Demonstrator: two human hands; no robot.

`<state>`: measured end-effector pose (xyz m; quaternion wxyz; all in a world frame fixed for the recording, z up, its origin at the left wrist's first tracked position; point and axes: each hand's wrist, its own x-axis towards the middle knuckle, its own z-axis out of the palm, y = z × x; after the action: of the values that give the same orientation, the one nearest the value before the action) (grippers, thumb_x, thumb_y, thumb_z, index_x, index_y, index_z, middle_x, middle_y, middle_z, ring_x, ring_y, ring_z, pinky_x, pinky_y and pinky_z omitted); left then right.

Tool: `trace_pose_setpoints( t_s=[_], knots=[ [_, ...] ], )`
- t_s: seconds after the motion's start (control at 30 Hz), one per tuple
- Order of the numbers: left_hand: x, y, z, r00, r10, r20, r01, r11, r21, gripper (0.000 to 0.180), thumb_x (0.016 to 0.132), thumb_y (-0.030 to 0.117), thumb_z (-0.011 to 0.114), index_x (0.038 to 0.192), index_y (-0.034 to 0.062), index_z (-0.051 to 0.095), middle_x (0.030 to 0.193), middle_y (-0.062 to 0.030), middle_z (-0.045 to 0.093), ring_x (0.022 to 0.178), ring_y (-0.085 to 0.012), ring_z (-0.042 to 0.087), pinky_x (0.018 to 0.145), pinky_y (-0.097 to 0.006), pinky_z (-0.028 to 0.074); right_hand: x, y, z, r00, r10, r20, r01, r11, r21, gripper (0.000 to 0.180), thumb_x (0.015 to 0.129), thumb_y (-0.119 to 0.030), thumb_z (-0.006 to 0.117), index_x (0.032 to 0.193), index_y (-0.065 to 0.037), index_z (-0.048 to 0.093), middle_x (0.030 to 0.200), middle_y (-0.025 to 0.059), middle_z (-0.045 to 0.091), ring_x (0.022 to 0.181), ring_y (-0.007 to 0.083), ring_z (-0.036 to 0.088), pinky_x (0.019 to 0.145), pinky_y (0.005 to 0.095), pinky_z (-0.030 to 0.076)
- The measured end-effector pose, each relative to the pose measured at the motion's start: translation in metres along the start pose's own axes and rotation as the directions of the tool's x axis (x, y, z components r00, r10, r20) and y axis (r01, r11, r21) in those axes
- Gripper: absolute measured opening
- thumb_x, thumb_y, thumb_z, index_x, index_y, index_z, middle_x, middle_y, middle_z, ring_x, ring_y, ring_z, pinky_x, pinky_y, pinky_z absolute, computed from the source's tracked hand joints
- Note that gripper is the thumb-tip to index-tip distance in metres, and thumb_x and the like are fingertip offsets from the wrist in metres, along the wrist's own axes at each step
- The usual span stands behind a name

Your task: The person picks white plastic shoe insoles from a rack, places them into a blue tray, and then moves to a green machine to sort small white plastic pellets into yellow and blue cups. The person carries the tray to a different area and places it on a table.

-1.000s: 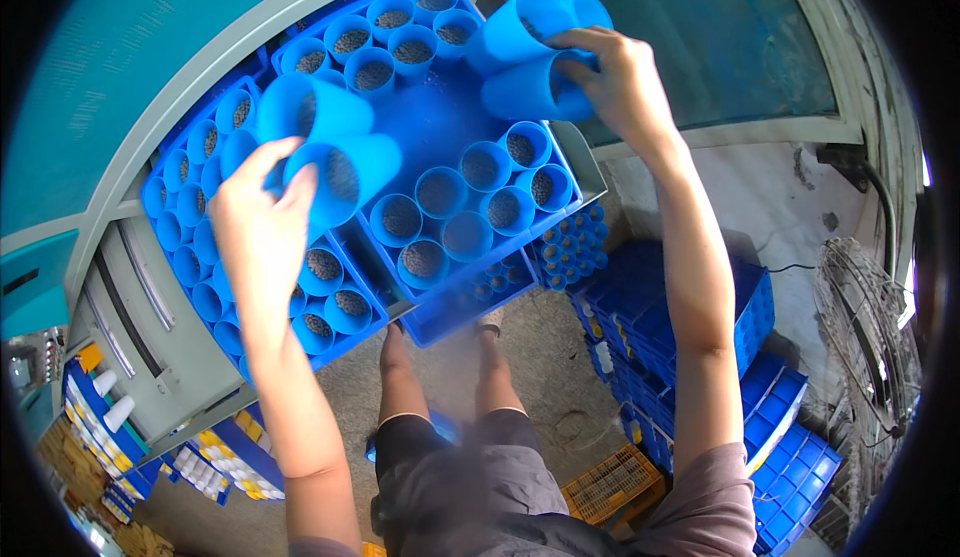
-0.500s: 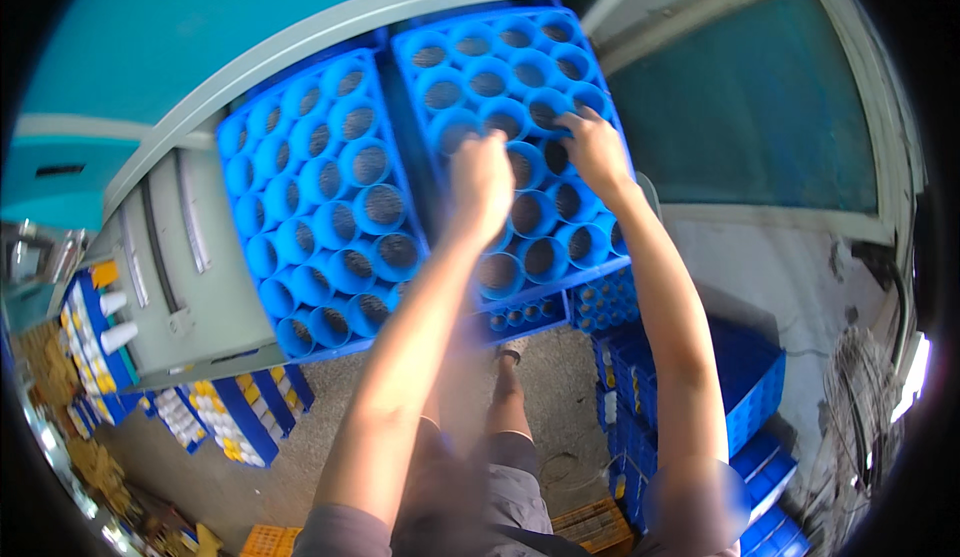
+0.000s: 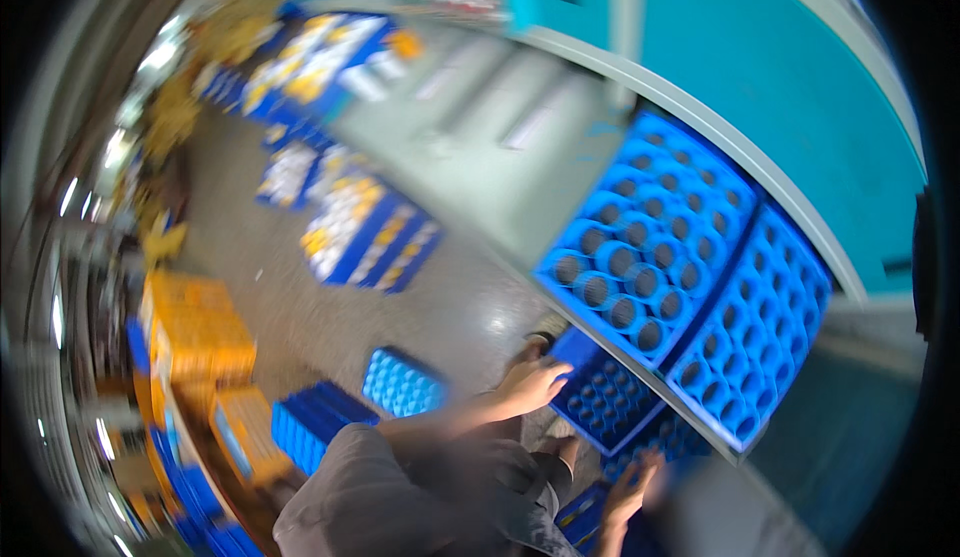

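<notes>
My left hand (image 3: 530,385) is stretched out, fingers apart, by the left edge of a blue crate (image 3: 568,409) that sits low beside the bench. Round cups or tubes fill that crate in rows. My right hand (image 3: 635,482), slightly blurred, is near the crate's lower right corner with its fingers apart. Nothing shows in either hand. On the bench above are two blue trays of round tubes, a left tray (image 3: 640,219) and a right tray (image 3: 765,312), set side by side. Dark, mesh-like contents show inside many tubes.
A grey-green bench top (image 3: 455,162) runs off to the upper left under a teal machine panel (image 3: 760,47). Blue racks of white and yellow pieces (image 3: 365,232) stand on the floor. Farther left are orange crates (image 3: 195,332), a dark blue crate (image 3: 315,422) and a light blue tray (image 3: 402,382).
My view has swung left and turned. Both hands have left the tubes of the right tray on the bench and dropped to the low crate beside it.
</notes>
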<state>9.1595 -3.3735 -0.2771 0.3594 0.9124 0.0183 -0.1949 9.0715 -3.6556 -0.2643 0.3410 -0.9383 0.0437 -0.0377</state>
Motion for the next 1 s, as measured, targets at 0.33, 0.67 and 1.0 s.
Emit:
trace_pose_setpoints(
  t_s=[0.33, 0.67, 1.0],
  knots=[
    [-0.309, -0.162, 0.174, 0.768, -0.64, 0.034, 0.641, 0.767, -0.034, 0.026, 0.085, 0.018, 0.054, 0.097, 0.0025, 0.071, 0.096, -0.0236, 0.07, 0.089, -0.039, 0.067, 0.078, -0.051, 0.052, -0.063, 0.003, 0.025, 0.796, -0.51, 0.325, 0.474, 0.86, 0.188, 0.023, 0.083, 0.003, 0.063, 0.105, 0.002, 0.065, 0.117, 0.0227, 0.059, 0.111, 0.0413, 0.056, 0.095, 0.0475, 0.047],
    [-0.381, -0.147, 0.147, 0.795, -0.599, -0.089, 0.571, 0.791, -0.22, 0.029, 0.086, 0.019, 0.054, 0.1, -0.0018, 0.069, 0.102, -0.0256, 0.069, 0.097, -0.0426, 0.066, 0.084, -0.051, 0.052, -0.041, 0.0, -0.019, 0.851, -0.499, 0.165, 0.524, 0.831, -0.186, 0.02, 0.089, -0.016, 0.063, 0.104, -0.007, 0.072, 0.099, 0.0192, 0.068, 0.092, 0.0404, 0.064, 0.084, 0.0477, 0.051],
    [-0.473, -0.245, 0.133, 0.706, -0.675, -0.215, 0.612, 0.734, -0.295, 0.034, 0.088, 0.027, 0.054, 0.099, 0.0, 0.07, 0.104, -0.0258, 0.069, 0.099, -0.0424, 0.066, 0.084, -0.052, 0.053, -0.22, -0.168, 0.077, 0.63, -0.605, 0.487, 0.455, 0.796, 0.4, 0.022, 0.083, -0.001, 0.066, 0.105, 0.002, 0.068, 0.098, 0.0185, 0.068, 0.084, 0.0283, 0.068, 0.072, 0.036, 0.055]
  ],
)
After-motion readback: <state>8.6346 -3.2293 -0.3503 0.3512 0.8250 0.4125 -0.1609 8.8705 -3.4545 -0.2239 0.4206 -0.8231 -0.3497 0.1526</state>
